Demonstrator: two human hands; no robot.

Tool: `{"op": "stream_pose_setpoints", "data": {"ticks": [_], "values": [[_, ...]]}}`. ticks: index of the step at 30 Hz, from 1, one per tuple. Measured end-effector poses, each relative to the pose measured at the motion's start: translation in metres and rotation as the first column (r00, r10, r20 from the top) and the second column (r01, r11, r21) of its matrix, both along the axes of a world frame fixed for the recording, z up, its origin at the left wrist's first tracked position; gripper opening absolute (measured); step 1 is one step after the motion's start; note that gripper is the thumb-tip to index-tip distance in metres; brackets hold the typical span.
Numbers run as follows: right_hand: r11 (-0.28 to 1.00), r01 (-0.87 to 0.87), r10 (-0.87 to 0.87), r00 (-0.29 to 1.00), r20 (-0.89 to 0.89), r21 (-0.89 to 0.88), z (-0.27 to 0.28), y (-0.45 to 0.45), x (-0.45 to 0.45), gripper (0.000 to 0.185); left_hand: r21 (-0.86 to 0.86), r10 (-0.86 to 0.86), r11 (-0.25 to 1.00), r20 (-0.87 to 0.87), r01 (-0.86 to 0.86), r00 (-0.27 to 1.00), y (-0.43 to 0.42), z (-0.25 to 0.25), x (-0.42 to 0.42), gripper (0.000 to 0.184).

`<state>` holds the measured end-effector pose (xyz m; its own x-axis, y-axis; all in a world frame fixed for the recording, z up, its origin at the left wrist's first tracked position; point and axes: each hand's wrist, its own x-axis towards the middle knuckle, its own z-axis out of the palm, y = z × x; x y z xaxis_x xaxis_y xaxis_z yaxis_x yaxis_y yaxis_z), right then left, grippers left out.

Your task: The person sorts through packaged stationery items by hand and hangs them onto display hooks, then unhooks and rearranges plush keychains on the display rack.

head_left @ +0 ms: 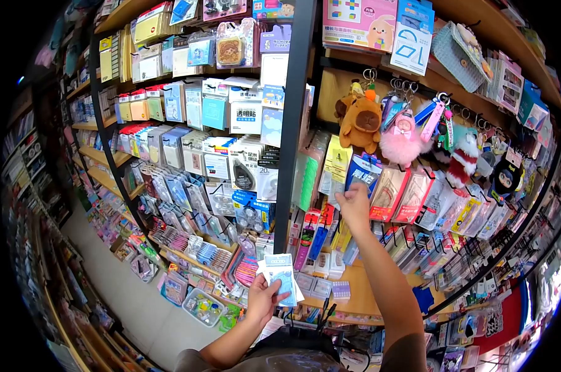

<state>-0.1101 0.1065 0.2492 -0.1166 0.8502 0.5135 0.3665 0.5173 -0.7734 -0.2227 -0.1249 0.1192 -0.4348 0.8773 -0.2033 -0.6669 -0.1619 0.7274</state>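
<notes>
Low in the middle of the head view, my left hand point(265, 299) holds a few small flat packets point(281, 278), white and light blue, with the thumb on top. My right hand point(353, 202) is raised to the rack right of the black post, its fingers bent at the lower edge of a dark blue packet point(363, 172) that hangs there. Whether the fingers grip that packet is hard to tell. Yellow packets point(337, 162) hang to its left and red-edged packets point(389, 191) to its right. A brown plush keychain point(361, 124) hangs just above.
A black upright post point(293, 124) stands between two racks of hanging packets. Pink fluffy keychains point(404, 139) hang at the right. A clear plastic bin point(203, 308) sits low at the left, beside the aisle floor point(125, 291). More shelves line the far left.
</notes>
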Motion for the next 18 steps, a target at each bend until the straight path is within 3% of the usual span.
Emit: {"op": "stream_pose_setpoints", "data": {"ticks": [1,4,5,7,9,12,18], "values": [[0.974,0.117,-0.121,0.993,0.013,0.194,-0.005,-0.005,-0.002,0.044,-0.012,0.009,1.000,-0.002,-0.009,1.000,0.001,0.003,-0.001,0.025],[0.955,0.116,-0.144,0.986,0.087,0.272,-0.015,-0.032,0.005,0.043,0.026,0.013,1.000,-0.018,-0.012,1.000,0.006,0.004,-0.004,0.025],[0.966,0.001,-0.031,0.993,0.113,0.259,-0.022,-0.045,0.006,0.043,0.034,0.007,0.999,-0.018,-0.007,1.000,0.007,0.006,-0.005,0.026],[0.894,-0.447,0.448,0.891,0.073,-0.027,-0.044,-0.065,0.006,0.040,0.056,0.008,0.998,-0.037,-0.006,0.999,0.009,0.010,-0.003,0.025],[0.730,-0.642,0.654,0.756,-0.032,-0.237,-0.064,-0.090,0.003,0.033,0.071,0.014,0.997,-0.064,-0.009,0.998,0.013,0.012,0.001,0.027],[0.635,-0.689,0.699,0.705,-0.119,-0.351,-0.083,-0.104,0.000,0.027,0.099,0.003,0.995,-0.112,0.008,0.994,0.017,0.015,0.006,0.029],[0.692,-0.605,0.642,0.765,-0.047,-0.395,-0.088,-0.103,0.003,0.019,0.127,-0.061,0.988,-0.239,0.093,0.969,0.019,0.018,0.013,0.037]]}}
